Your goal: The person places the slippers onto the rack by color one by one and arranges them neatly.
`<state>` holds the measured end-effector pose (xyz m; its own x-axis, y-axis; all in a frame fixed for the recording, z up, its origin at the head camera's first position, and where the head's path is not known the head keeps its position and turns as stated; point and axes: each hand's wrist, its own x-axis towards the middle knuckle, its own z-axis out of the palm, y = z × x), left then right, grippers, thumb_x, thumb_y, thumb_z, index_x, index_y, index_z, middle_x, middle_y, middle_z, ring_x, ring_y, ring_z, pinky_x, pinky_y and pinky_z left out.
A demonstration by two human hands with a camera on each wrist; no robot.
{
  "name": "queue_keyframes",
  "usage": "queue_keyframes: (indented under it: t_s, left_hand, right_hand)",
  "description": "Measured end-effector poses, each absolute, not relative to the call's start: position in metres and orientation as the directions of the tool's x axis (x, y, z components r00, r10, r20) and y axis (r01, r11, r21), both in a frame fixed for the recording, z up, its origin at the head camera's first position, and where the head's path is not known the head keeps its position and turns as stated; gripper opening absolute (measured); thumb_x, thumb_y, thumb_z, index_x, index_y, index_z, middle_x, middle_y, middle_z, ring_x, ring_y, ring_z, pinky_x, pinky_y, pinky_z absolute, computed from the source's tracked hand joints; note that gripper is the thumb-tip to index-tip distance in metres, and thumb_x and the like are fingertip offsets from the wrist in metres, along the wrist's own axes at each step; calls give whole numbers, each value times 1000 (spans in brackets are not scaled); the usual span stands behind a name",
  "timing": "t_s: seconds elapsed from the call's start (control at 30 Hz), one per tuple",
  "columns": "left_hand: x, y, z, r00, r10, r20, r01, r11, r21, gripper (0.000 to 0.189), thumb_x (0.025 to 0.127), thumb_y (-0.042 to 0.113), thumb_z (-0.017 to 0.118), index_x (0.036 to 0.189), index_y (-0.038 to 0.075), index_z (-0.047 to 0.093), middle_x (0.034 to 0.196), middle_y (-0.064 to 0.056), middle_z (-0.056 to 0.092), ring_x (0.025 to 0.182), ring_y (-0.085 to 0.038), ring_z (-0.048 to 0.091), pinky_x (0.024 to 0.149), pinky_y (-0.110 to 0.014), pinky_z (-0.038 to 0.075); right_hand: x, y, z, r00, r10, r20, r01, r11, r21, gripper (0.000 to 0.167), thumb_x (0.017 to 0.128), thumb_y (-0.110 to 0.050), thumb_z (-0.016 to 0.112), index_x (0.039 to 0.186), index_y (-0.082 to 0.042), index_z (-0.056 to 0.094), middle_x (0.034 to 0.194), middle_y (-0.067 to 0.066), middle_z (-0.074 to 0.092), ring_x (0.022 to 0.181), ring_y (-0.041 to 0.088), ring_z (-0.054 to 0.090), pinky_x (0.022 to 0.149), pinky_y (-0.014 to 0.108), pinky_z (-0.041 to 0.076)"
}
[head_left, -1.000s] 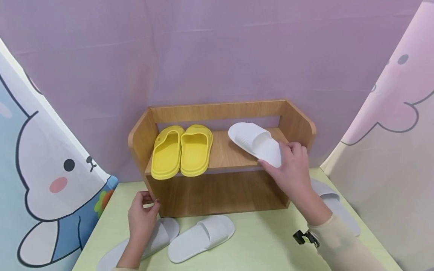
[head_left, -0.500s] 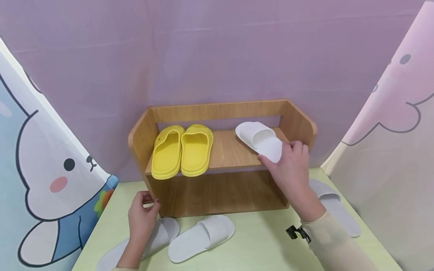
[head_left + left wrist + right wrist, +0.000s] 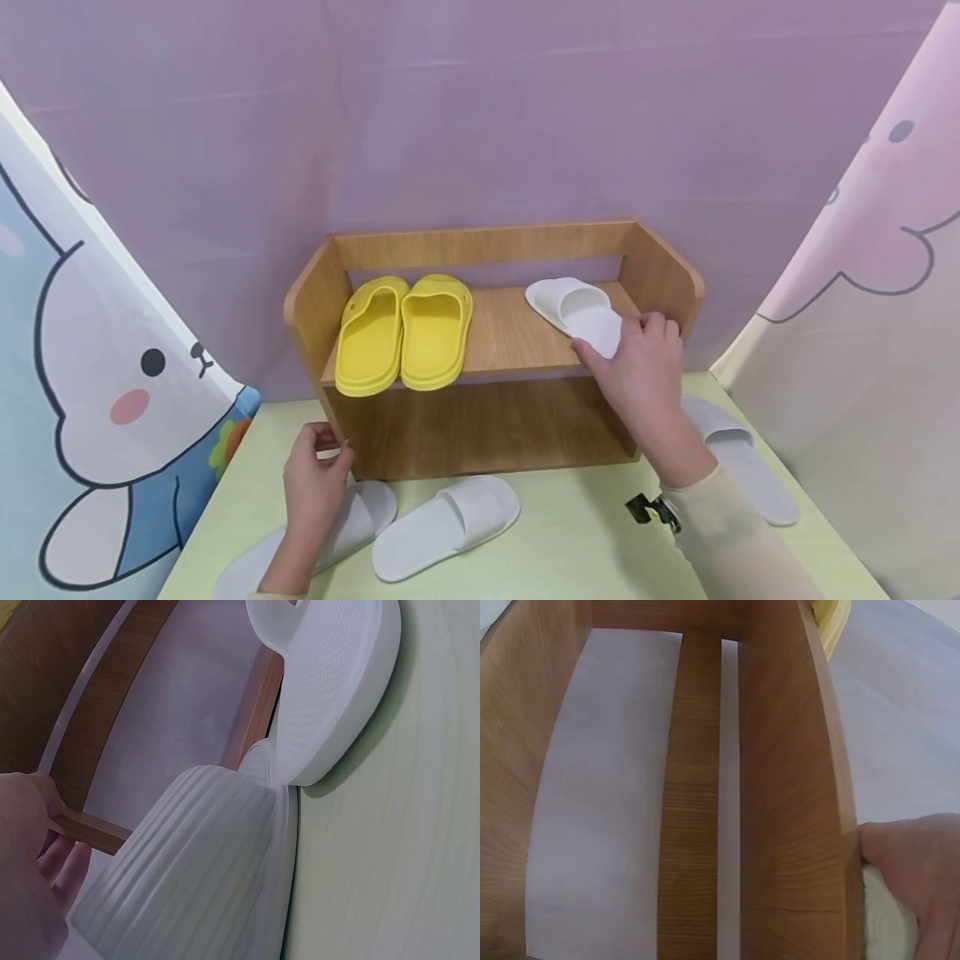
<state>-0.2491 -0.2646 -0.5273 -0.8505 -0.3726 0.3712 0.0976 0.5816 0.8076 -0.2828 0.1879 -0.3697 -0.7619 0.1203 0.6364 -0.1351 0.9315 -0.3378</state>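
At far left, a cloth (image 3: pixel 127 367) printed with a cartoon animal. Next, pinching the front edge of the wooden rack's (image 3: pixel 480 248) left side panel between thumb and fingers with the left hand (image 3: pixel 311 479). Partly hidden by the left forearm on the pale green worktop (image 3: pixel 562 533), the left slipper (image 3: pixel 375 504), and just beside it the middle slipper (image 3: pixel 447 527), both white. Side by side on the upper shelf (image 3: pixel 502 333), at its left, two yellow clogs (image 3: pixel 435 346), heels toward the front. At the shelf's right, angled with toe to the back, the white held slipper (image 3: pixel 577 312); impossible to tell whether fully resting. Gripping its heel end with the right hand (image 3: pixel 643 371). Beyond the right forearm, on the worktop, the far-right slipper (image 3: pixel 742 462).
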Motion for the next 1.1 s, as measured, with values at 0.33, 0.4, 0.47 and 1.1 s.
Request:
queue_keyframes:
  t_s: [0.33, 0.4, 0.47, 1.1]
  left_hand:
    - [-248, -264, -527, -850, -373, 372, 94, 587, 804, 31, 99, 5, 77, 125, 7, 62, 114, -9, 69, 102, -29, 74, 73, -12, 56]
    - [-248, -264, -527, -849, -374, 374, 95, 588, 803, 30, 98, 5, 78, 125, 7, 62, 113, -9, 70, 102, -29, 74, 73, -11, 56]
    - [-248, -264, -527, -847, -374, 378, 99, 589, 802, 30, 98, 5, 78, 124, 7, 63, 112, -9, 70, 102, -29, 74, 73, -11, 56]
    - [-249, -263, -526, -845, -370, 387, 108, 590, 800, 30, 98, 5, 78, 124, 7, 63, 112, -10, 70, 103, -29, 74, 73, -8, 55]
  right_hand:
    - [-272, 199, -356, -871, -10, 491, -203, 918, -340, 71, 97, -45, 77, 123, 19, 64, 127, 40, 57, 122, 60, 45, 106, 71, 35]
    - [-271, 201, -354, -883, -28, 468, -215, 911, -351, 70, 98, -43, 76, 126, 19, 64, 128, 41, 58, 125, 60, 45, 107, 71, 34]
    - [-270, 203, -352, -891, -42, 452, -228, 902, -366, 69, 97, -42, 76, 127, 19, 64, 129, 41, 59, 126, 60, 45, 108, 71, 33]
    - [-269, 191, -362, -869, 118, 481, -153, 859, -489, 84, 93, -49, 87, 140, 17, 62, 134, 38, 57, 128, 54, 41, 105, 63, 40]
